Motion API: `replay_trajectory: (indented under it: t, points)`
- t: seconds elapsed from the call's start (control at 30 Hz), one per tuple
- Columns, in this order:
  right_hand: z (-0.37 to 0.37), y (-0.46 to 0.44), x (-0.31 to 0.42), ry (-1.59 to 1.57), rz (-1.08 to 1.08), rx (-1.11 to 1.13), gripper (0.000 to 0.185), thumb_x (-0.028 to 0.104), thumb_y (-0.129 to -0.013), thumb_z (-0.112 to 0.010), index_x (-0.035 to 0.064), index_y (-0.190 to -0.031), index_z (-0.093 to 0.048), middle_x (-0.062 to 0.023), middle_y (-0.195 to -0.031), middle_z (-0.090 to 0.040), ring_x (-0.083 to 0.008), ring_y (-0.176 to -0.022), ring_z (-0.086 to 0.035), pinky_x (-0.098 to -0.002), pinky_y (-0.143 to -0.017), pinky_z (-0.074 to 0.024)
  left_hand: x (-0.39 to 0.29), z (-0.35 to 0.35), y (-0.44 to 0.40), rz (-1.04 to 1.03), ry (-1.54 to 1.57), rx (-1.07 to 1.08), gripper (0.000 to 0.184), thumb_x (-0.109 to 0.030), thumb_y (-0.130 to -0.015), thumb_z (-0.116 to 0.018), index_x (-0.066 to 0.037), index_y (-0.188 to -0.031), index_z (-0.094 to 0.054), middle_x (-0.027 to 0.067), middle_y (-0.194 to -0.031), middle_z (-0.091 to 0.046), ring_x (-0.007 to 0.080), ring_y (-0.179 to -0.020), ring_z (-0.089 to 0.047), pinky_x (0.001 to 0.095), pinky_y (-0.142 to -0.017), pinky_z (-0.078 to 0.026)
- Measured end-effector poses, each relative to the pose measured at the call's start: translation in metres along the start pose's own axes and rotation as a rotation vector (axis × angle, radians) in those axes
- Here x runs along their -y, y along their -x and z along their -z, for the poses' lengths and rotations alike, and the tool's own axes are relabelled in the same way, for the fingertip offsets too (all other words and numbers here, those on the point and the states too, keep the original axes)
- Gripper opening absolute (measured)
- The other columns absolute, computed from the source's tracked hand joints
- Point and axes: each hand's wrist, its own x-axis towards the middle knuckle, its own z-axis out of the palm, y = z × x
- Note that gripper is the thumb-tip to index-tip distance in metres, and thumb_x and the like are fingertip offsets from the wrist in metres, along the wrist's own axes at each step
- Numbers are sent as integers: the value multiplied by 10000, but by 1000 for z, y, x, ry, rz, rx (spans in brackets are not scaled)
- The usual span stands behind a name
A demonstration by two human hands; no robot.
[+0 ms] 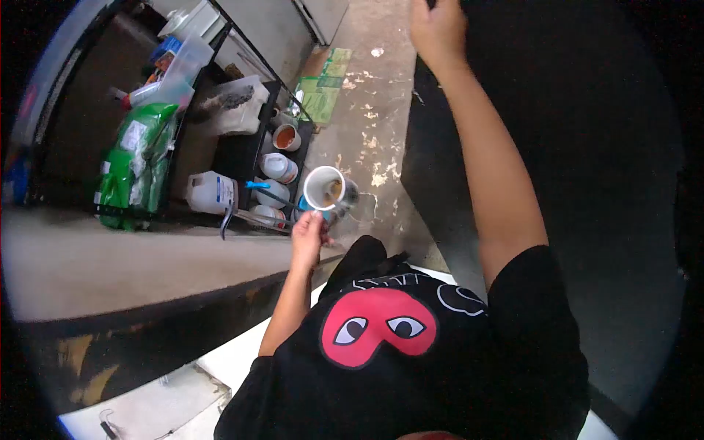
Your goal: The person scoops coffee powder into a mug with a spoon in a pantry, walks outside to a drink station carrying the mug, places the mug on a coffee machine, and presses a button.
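Observation:
A cup (pixel 321 192) with a white inside and a darker, blurred outside is held in my left hand (pixel 308 233), fingers closed at its near side. Its mouth tilts toward me and shows brown matter or stain inside. My right arm stretches far forward along a large black panel. At the top edge of the view, my right hand (pixel 440 35) is curled beside the panel's edge, with something dark between thumb and fingers. The fingertips are cut off by the frame, so what they grip cannot be made out.
A black metal shelf rack (pixel 253 150) stands on the left with white jugs (pixel 211 192), a tub with reddish-brown contents (pixel 286 138), a green bag (pixel 133 165) and a clear bin (pixel 187 70). A worn concrete floor (pixel 378 139) runs ahead beside the black panel (pixel 557 132).

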Motion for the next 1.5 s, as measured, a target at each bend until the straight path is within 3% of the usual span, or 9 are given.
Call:
replay_trajectory:
  t: [0.2, 0.37, 0.5, 0.73, 0.87, 1.03, 1.17, 1.27, 1.5]
  points:
    - [10, -43, -66, -15, 12, -118, 547, 174, -792, -582, -11, -1252, -351, -284, -1074, -538, -380, -991, -543, -356, -799, -446, -36, -12, -119, -118, -5, -201, 178, -213, -901, -460, -64, -820, -514, 11, -665, -469, 60, -496, -427, 223, -421, -449]
    - [26, -65, -98, -131, -47, -65, 250, 96, -834, -555, 46, -1052, -443, -49, -710, -522, -161, -518, -471, -301, -471, -416, -69, 3, -255, -145, 47, -188, 187, -230, -903, -461, -64, -844, -524, 1, -666, -459, 54, -465, -408, 238, -426, -471]
    - [26, -71, -98, -216, -268, -297, 268, 50, -846, -528, 48, -1094, -428, -29, -673, -471, -80, -499, -405, -199, -400, -339, -120, -1, -372, -139, 48, -201, 187, -227, -902, -459, -59, -864, -532, -14, -642, -455, 46, -450, -411, 223, -412, -466]
    - [0, -82, -92, 744, -110, -868, 168, 93, -815, -573, -14, -945, -574, -60, -683, -552, -122, -620, -520, -254, -599, -430, -234, 0, -567, -150, 45, -144, 184, -228, -907, -456, -78, -807, -491, -10, -653, -463, 51, -461, -420, 220, -409, -443]
    - [27, -110, -114, 1705, 1139, -871, 194, 178, -844, -505, -13, -833, -534, -134, -826, -567, -214, -718, -535, -369, -618, -474, -287, -15, -692, -236, 80, -112, 193, -259, -909, -456, -84, -835, -491, -15, -651, -452, 57, -470, -416, 229, -435, -466]
    - [-180, -214, -244, 1091, 669, -464, 315, 231, -845, -467, -79, -888, -501, -180, -842, -550, -289, -737, -553, -400, -635, -504, -348, -70, -820, -270, 71, -211, 180, -238, -905, -446, -74, -849, -494, -22, -625, -436, 44, -480, -398, 235, -428, -470]
    - [-399, -313, -344, 84, 514, -218, 208, 124, -758, -481, -49, -850, -551, -184, -818, -566, -306, -714, -558, -419, -651, -495, -396, -70, -896, -262, 50, -250, 164, -226, -893, -460, -74, -845, -496, -28, -586, -422, 44, -453, -380, 234, -414, -457]
    - [-532, -366, -436, 215, 258, 392, 355, -2, -615, -502, 5, -965, -559, -165, -876, -572, -311, -801, -553, -368, -730, -454, -428, -79, -947, -224, 23, -332, 149, -218, -887, -469, -79, -841, -500, -30, -586, -424, 39, -450, -375, 226, -409, -450]
    - [-739, -381, -670, 445, -104, 1143, 173, 147, -797, -472, 71, -932, -550, -167, -924, -581, -333, -878, -557, -432, -730, -452, -482, -114, -1121, -188, 12, -409, 118, -180, -875, -473, -75, -844, -517, -37, -569, -422, 43, -417, -357, 239, -410, -463]
